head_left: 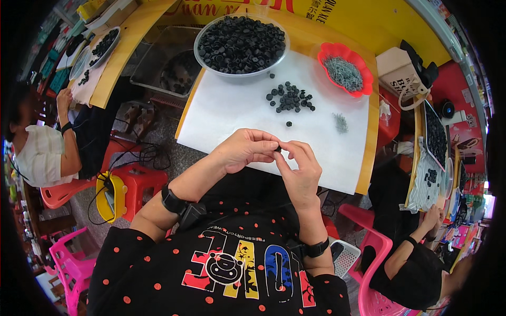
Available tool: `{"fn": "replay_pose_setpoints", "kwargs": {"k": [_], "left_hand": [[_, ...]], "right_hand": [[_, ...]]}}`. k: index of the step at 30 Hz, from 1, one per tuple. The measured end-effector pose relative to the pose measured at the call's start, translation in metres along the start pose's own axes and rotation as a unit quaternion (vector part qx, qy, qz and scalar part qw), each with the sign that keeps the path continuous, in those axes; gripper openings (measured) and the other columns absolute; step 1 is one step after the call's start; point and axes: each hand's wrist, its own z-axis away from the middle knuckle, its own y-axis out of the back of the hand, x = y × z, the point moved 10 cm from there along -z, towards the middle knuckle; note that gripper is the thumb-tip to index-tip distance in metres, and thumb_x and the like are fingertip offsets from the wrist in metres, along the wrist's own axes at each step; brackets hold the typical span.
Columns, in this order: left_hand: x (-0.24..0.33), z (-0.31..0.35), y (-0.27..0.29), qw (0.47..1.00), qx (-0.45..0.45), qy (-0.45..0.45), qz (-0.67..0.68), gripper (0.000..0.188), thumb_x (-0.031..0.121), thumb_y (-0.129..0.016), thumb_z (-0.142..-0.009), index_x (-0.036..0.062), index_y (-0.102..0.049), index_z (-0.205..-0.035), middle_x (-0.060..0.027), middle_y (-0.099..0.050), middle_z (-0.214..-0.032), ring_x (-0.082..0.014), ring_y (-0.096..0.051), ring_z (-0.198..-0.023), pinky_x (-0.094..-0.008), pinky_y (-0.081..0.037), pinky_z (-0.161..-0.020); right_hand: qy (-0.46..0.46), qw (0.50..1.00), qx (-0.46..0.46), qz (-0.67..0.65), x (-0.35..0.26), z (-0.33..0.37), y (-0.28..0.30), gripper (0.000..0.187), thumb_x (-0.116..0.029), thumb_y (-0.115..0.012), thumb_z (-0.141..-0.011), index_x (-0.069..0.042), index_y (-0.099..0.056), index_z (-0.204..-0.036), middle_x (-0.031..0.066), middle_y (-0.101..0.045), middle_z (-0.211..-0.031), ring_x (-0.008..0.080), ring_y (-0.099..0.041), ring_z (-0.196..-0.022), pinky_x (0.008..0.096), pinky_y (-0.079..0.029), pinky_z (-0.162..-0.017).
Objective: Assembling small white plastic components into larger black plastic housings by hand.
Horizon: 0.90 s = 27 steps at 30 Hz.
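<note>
My left hand (243, 149) and my right hand (301, 167) meet over the near edge of the white sheet. Between their fingertips is a small black knob-like piece (278, 149), pinched from both sides and partly covered by the fingers. Just beyond them, one similar black piece (289, 124) lies alone on the sheet. Farther off is a loose pile of black pieces (291, 98). A small heap of thin silvery metal parts (340, 123), too fine to tell pins from screws, lies to the right.
A clear bowl (196, 48) full of black pieces stands at the far left of the table (370, 152). A red scalloped bowl (367, 79) holds more metal parts at the far right. People sit at side tables left and right; a pink chair (377, 231) is close on my right.
</note>
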Motion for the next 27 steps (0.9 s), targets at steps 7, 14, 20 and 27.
{"fn": "replay_pose_setpoints", "kwargs": {"k": [7, 14, 20, 27], "left_hand": [[-0.005, 0.002, -0.001, 1.000, 0.000, 0.010, -0.009, 0.024, 0.018, -0.066, -0.089, -0.0013, -0.066, -0.104, -0.0089, -0.068, -0.093, -0.0158, -0.067, -0.082, -0.0290, -0.056, -0.077], [-0.021, 0.000, 0.002, 0.999, -0.005, 0.045, 0.023, 0.025, 0.019, -0.067, -0.088, -0.0019, -0.066, -0.102, -0.0104, -0.068, -0.092, -0.0174, -0.067, -0.083, -0.0286, -0.057, -0.077], [-0.033, 0.000, 0.003, 0.996, -0.015, 0.085, 0.029, 0.026, 0.018, -0.067, -0.088, -0.0029, -0.065, -0.103, -0.0113, -0.067, -0.093, -0.0180, -0.067, -0.083, -0.0274, -0.058, -0.077], [-0.020, 0.000, 0.002, 0.997, -0.028, 0.066, -0.005, 0.027, 0.014, -0.067, -0.087, -0.0037, -0.065, -0.107, -0.0124, -0.067, -0.096, -0.0186, -0.067, -0.086, -0.0292, -0.058, -0.079]], "right_hand": [[0.035, 0.999, -0.001, 0.024, -0.002, 0.004, 0.000, 0.022, -0.001, -0.075, -0.071, -0.002, -0.065, -0.090, 0.0058, -0.063, -0.087, 0.0150, -0.057, -0.066, 0.0275, -0.050, -0.060], [0.031, 1.000, -0.006, -0.001, 0.003, 0.007, 0.000, 0.023, 0.000, -0.075, -0.069, -0.002, -0.064, -0.088, 0.0059, -0.063, -0.086, 0.0130, -0.058, -0.062, 0.0255, -0.050, -0.057], [0.007, 0.998, -0.040, -0.038, 0.010, 0.012, -0.001, 0.020, 0.001, -0.075, -0.069, -0.002, -0.063, -0.085, 0.0060, -0.064, -0.081, 0.0120, -0.058, -0.061, 0.0244, -0.049, -0.057], [-0.025, 0.998, -0.030, -0.059, 0.014, 0.012, -0.001, 0.018, 0.001, -0.076, -0.070, 0.000, -0.065, -0.085, 0.0078, -0.065, -0.082, 0.0129, -0.061, -0.064, 0.0248, -0.050, -0.059]]}}
